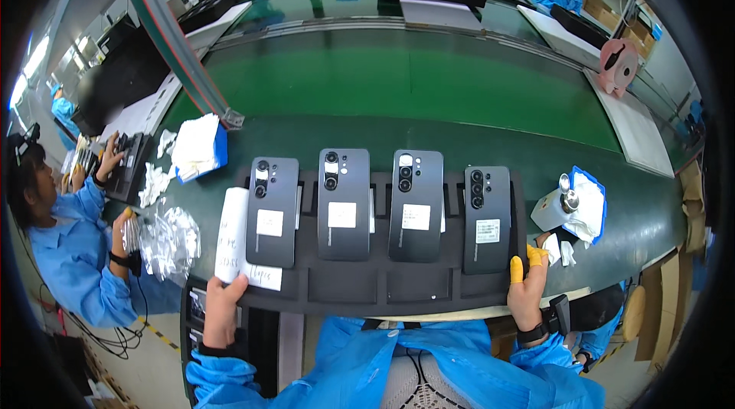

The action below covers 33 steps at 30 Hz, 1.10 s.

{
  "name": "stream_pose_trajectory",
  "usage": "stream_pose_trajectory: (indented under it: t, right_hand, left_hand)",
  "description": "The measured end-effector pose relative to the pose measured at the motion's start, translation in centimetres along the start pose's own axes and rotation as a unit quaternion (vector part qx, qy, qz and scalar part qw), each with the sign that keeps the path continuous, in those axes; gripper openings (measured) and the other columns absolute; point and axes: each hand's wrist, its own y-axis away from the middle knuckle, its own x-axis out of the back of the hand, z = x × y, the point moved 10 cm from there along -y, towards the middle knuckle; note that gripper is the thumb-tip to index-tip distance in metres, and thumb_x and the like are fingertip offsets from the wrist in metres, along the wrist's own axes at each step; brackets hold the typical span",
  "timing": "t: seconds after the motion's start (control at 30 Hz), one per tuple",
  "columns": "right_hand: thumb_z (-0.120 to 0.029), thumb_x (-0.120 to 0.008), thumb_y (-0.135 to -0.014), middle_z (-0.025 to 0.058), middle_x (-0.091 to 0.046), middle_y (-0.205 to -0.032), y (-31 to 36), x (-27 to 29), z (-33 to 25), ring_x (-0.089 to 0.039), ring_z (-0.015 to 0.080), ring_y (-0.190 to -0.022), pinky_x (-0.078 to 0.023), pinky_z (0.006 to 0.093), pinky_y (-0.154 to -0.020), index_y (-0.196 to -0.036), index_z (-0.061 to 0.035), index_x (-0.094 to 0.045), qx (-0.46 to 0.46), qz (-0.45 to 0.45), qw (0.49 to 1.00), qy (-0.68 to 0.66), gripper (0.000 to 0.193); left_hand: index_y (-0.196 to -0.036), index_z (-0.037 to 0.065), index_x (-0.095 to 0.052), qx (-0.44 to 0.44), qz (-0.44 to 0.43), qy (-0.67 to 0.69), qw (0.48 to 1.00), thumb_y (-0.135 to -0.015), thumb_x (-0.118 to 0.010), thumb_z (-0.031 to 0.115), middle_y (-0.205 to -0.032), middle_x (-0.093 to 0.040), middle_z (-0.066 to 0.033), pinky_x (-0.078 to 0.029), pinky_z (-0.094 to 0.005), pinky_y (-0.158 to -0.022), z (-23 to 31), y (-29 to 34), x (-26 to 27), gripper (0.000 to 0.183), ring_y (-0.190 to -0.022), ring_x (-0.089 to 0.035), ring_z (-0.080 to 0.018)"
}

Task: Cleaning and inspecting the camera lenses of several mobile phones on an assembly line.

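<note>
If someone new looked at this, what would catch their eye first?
Probably the four dark phones, camera side up in a row on the black tray below center. Next, the yellow finger covers on the right hand, at the tray's right edge. Beyond the tray spreads a broad green surface.

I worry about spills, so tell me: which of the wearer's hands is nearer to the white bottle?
Right. The right hand is at the right end of the black tray, below the white bottle in view; the left hand is at the tray's left corner, farther away.
</note>
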Motion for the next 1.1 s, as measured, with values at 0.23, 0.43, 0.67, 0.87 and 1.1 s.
stream_pose_trajectory:
  t: [0.23, 0.43, 0.67, 0.87, 1.1]
  right_hand:
    - [-0.008, -0.054, -0.093, 0.0223, -0.051, -0.105, -5.7, 0.0, -1.9, -0.05, 0.0389, -0.098, -0.04, 0.0416, -0.088, -0.114, 0.0072, -0.054, 0.03, 0.099, 0.995, -0.011, 0.026]
    - [-0.011, -0.057, -0.091, 0.022, -0.052, -0.104, -10.3, -1.7, -2.0, -0.051, 0.0393, -0.098, -0.041, 0.0424, -0.085, -0.112, 0.0073, -0.057, 0.022, 0.112, 0.993, 0.019, 0.027]
    - [-0.012, -0.062, -0.083, 0.0229, -0.054, -0.112, -12.9, -3.8, -4.6, -0.052, 0.0394, -0.103, -0.043, 0.0449, -0.088, -0.122, 0.0031, -0.054, 0.045, 0.101, 0.994, 0.02, 0.042]
    - [-0.009, -0.064, -0.08, 0.0203, -0.05, -0.122, -7.8, -6.8, -10.2, -0.048, 0.0378, -0.113, -0.04, 0.0433, -0.098, -0.125, -0.0029, -0.055, 0.139, 0.023, 0.983, -0.121, 0.046]
    - [-0.007, -0.062, -0.082, 0.0195, -0.053, -0.118, -5.5, -10.9, -10.2, -0.053, 0.0346, -0.108, -0.045, 0.0374, -0.093, -0.117, -0.0034, -0.062, 0.143, -0.106, 0.969, -0.172, 0.035]
  left_hand:
    - [-0.125, -0.007, -0.05, -0.143, -0.026, 0.101, 0.984, -0.085, -0.069, 0.014, -0.116, -0.059, -0.0125, -0.044, -0.0322, -0.091, 4.4, -3.7, -2.6, 0.048, -0.102, -0.057, -0.0189]
    - [-0.123, -0.005, -0.049, -0.096, -0.059, 0.1, 0.989, -0.091, -0.064, 0.027, -0.113, -0.059, -0.0137, -0.049, -0.039, -0.085, 5.5, -7.5, -4.6, 0.048, -0.101, -0.06, -0.0221]
    - [-0.119, -0.001, -0.051, 0.028, -0.12, 0.171, 0.978, -0.096, -0.054, 0.034, -0.103, -0.064, -0.0157, -0.062, -0.0372, -0.057, 4.3, -10.9, -10.7, 0.042, -0.086, -0.068, -0.0255]
    - [-0.121, 0.004, -0.051, 0.043, -0.132, 0.225, 0.964, -0.094, -0.058, 0.035, -0.11, -0.063, -0.0126, -0.061, -0.0419, -0.063, 5.8, -14.1, -16.3, 0.042, -0.089, -0.067, -0.0269]
    - [-0.137, 0.008, -0.037, 0.037, -0.246, 0.324, 0.913, -0.096, -0.056, 0.037, -0.139, -0.041, -0.0154, -0.041, -0.052, -0.101, 8.8, -21.8, -25.2, 0.055, -0.125, -0.045, -0.036]
